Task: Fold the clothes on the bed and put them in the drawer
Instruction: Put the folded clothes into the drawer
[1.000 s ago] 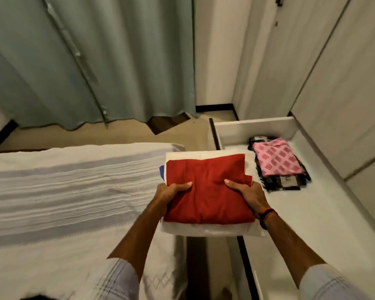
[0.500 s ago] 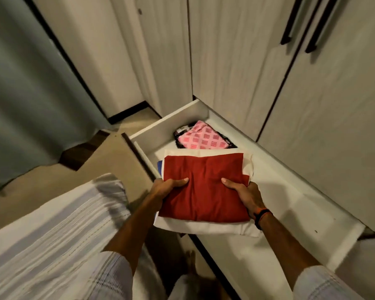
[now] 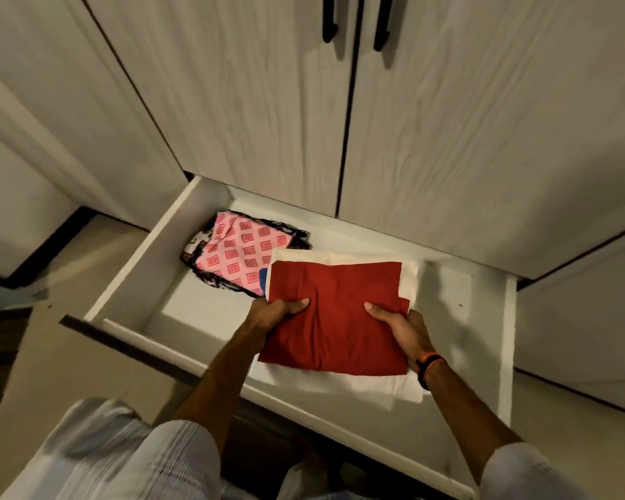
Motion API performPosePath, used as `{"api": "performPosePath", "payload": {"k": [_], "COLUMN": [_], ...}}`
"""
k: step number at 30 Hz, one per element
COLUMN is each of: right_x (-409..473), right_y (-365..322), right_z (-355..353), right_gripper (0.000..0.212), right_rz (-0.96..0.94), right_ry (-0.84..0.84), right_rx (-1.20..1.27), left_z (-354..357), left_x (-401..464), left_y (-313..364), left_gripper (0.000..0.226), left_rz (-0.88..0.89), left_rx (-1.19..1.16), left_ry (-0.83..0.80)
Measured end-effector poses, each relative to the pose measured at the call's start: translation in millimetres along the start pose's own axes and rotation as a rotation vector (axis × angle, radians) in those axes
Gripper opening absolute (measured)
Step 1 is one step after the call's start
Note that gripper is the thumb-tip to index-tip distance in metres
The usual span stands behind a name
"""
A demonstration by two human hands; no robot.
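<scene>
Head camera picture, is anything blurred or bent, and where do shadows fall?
Head view: dim, warm light; the grey wood-grain cupboard doors smear with motion blur and wide-angle bowing; the folded red cloth stays fairly sharp; soft shadows lie on the open white drawer floor.

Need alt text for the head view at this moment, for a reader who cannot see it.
Two hands, left hand and right hand, hold a folded stack of clothes, red cloth on top of white cloth, over an open white drawer. A folded pink patterned cloth lies at the drawer's back left, below closed cupboard doors.
</scene>
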State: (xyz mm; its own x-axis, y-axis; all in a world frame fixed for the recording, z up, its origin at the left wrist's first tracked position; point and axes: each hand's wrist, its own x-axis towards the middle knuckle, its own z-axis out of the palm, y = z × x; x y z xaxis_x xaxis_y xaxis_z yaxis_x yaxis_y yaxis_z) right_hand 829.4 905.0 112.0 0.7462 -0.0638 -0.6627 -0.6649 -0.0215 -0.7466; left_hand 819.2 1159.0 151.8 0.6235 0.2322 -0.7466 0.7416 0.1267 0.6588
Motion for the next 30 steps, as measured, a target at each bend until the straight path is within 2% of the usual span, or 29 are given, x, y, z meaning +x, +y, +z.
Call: {"api": "performPosePath", "payload": {"k": [10, 12, 15, 17, 18, 21, 23, 24, 27, 30], "right_x": [8.7, 16.1, 25.5, 34.6, 41.3, 57.2, 71.5, 75.7, 96.6, 117.3], "right_y": [26.2, 33.1, 45.3, 56.6, 63.8, 77.7, 86.0, 88.2, 93.9, 93.4], "right_z": [-48.8, -65.2, -87.5, -101.2, -109.3, -123.8, -132.5, -134.3, -144.4, -153.2], "right_gripper": [0.083, 0.078, 0.057, 0.051, 0.053, 0.084, 0.094, 0.09, 0.06, 0.055], "right_rz": [0.041, 0.044, 0.035, 0.033, 0.037, 0.049, 0.07, 0.081, 0.113, 0.13], "right_ry": [0.138, 0.152, 0.153, 0.168, 0.174, 0.193, 0.188, 0.185, 0.212, 0.243], "right_rx": [0.121, 0.143, 0.15, 0.147, 0.152, 0.152, 0.163, 0.167, 0.164, 0.191], "left_z": [58.8, 80.7, 110.9, 129.0, 140.1, 161.5, 174.5, 177.5, 193.4, 209.9], "left_x": [46.7, 46.6, 55.4, 68.0, 76.1, 92.4, 106.1, 108.6, 128.5, 149.0], "left_y": [-9.1, -7.3, -15.7, -25.7, -32.8, -47.7, -57.4, -58.9, -63.9, -62.2], "left_gripper": [0.114, 0.102, 0.077, 0.073, 0.072, 0.073, 0.07, 0.068, 0.068, 0.07], "left_rz": [-0.042, -0.051, -0.072, -0.086, -0.095, -0.121, -0.144, -0.153, -0.172, -0.162], "left_rx": [0.119, 0.163, 0.226, 0.269, 0.291, 0.31, 0.319, 0.318, 0.32, 0.326], "left_ry": [-0.137, -0.145, -0.136, -0.148, -0.158, -0.171, -0.152, -0.146, -0.142, -0.15]}}
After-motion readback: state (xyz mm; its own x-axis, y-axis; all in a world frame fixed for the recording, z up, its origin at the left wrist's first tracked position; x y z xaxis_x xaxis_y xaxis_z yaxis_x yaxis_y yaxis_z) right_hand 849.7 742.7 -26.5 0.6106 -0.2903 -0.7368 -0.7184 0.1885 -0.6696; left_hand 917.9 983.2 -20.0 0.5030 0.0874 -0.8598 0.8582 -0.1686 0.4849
